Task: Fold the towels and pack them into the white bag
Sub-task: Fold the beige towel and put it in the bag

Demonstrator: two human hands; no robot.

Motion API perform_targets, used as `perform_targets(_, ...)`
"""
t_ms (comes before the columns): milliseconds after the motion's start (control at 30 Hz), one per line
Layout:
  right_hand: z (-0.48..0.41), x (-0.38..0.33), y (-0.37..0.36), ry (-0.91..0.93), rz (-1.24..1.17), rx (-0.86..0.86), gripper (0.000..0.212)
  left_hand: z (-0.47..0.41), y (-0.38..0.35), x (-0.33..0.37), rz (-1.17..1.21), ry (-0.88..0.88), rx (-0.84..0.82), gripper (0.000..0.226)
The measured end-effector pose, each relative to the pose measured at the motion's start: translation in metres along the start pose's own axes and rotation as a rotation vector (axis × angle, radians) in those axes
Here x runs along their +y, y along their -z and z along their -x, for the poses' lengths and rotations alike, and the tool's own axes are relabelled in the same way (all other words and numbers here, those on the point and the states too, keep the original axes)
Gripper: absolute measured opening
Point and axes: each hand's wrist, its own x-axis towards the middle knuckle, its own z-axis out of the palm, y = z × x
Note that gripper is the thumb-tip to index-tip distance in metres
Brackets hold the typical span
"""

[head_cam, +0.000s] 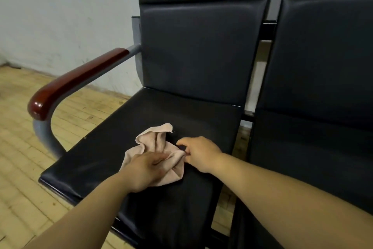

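Left hand (145, 170): fingers pinching a crumpled pink towel (154, 141). Right hand (198, 153): pinching the towel's right edge. Location: black chair seat (96, 153).

Pinkish-beige towel (155, 143), black seat (113, 139), possibly reddish-brown armrest (80, 81).

Forearms extended forward; towel (153, 142) pinched between the curled fingers of left hand (144, 170) and right hand (199, 153)

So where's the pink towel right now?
In the head view, the pink towel lies crumpled on the black chair seat, right of the wooden armrest, held by the left hand and right hand.
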Motion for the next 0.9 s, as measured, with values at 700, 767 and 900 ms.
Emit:
perform_targets(700, 0.436, 0.199, 0.088, -0.397, 0.083, 0.215, 0.01, 0.074, -0.189, 0.287, -0.519, -0.837, -0.337, 0.049)
perform_targets(767, 0.447, 0.205, 0.083, -0.397, 0.082, 0.227, 0.009, 0.074, -0.189, 0.289, -0.464, -0.817, -0.346, 0.049)
perform_targets(900, 0.468, 0.213, 0.081, -0.386, 0.041, 0.21, 0.009, 0.076, -0.19, 0.296, -0.399, -0.844, -0.287, 0.039)
